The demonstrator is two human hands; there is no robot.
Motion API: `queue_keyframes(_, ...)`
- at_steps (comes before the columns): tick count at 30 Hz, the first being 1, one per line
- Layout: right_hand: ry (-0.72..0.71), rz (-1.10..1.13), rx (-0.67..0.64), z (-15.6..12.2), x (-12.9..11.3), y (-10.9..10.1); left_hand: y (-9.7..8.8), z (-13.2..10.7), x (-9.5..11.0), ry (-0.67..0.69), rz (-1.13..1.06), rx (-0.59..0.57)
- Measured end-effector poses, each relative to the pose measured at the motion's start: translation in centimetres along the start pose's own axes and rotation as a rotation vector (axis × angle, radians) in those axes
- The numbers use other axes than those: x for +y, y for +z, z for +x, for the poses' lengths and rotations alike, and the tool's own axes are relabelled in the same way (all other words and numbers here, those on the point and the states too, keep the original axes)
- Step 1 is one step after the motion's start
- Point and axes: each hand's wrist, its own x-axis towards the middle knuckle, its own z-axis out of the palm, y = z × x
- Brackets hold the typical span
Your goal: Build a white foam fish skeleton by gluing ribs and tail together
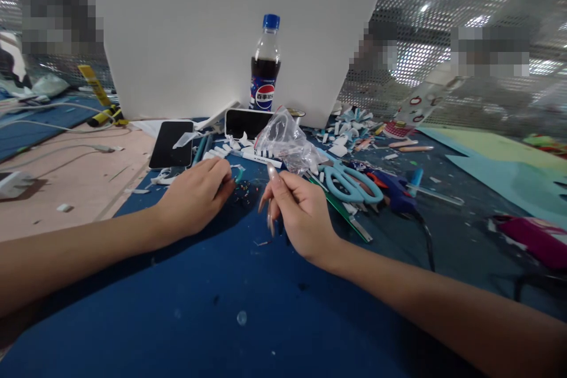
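My left hand rests knuckles-up on the blue table cover, fingers curled under and pinched at a small teal piece by its fingertips. My right hand sits close beside it, its long-nailed fingers drawn together in a pinch; what it holds is too small to make out. Between the two hands lies a dark patch of tiny coloured beads or sprinkles. A crumpled clear plastic bag lies just beyond the right hand.
Behind stand a cola bottle and a white board. Two dark phones lie at the left. Light blue scissors, a blue glue gun, a green ruler, white scraps and coloured paper sheets crowd the right.
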Motion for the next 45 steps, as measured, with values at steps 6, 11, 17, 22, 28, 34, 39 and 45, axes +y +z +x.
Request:
queue_keyframes(6,0.031,0.062,-0.002,0.1,0.1,0.1,0.0,0.8,-0.9,-0.132,-0.050,-0.068)
queue_keyframes(11,0.023,0.071,-0.001,0.1,0.2,0.1,-0.3,1.4,-1.0,-0.177,-0.151,-0.104)
queue_keyframes(17,0.052,0.093,0.002,0.2,0.2,0.1,-0.3,1.4,-0.8,-0.152,-0.222,-0.156)
queue_keyframes(22,0.064,0.131,-0.011,0.2,0.3,0.1,-0.2,1.2,-0.8,-0.133,-0.222,-0.171)
queue_keyframes(28,0.052,0.138,-0.008,0.3,0.4,0.2,-0.4,1.2,-0.7,-0.015,-0.251,-0.187)
queue_keyframes(34,0.054,0.136,-0.005,0.3,0.3,0.2,-0.3,1.3,-0.8,-0.103,-0.306,-0.240)
queue_keyframes(39,0.054,0.120,-0.012,0.3,0.2,0.1,-0.3,1.2,-0.9,-0.026,-0.265,-0.250)
queue_keyframes(45,0.051,0.129,-0.026,0.3,0.4,0.2,0.0,1.2,-1.0,-0.066,-0.254,-0.253)
